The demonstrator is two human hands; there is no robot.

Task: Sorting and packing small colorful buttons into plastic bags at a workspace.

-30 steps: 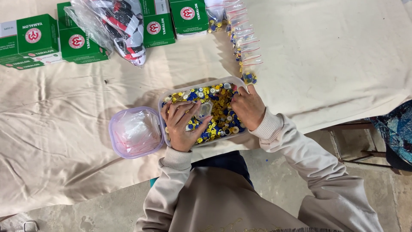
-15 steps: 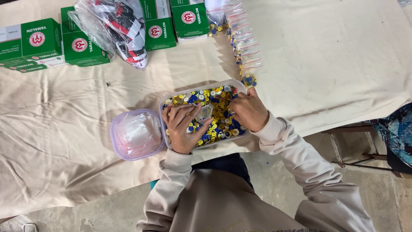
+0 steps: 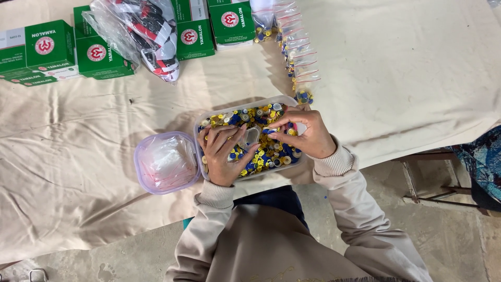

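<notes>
Over clear tub [image 3: 292, 102] of small caps: left hand [image 3: 223, 154] fingers clamped on small clear bag [image 3: 250, 137], held mouth-up; right hand [image 3: 308, 133] fingers pinched on caps [image 3: 271, 129], best fed few at once.

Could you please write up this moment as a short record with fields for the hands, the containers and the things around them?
left hand: over the clear tub, holding a small clear bag
right hand: fingertips pinching a small piece at the bag's mouth
clear tub: full of small yellow, blue and white pieces
round container: beside the tub on the left-hand side, holds empty clear bags
green boxes: along the far edge of the cloth
filled small bags: in a row beyond the tub
surface: cream cloth
</notes>
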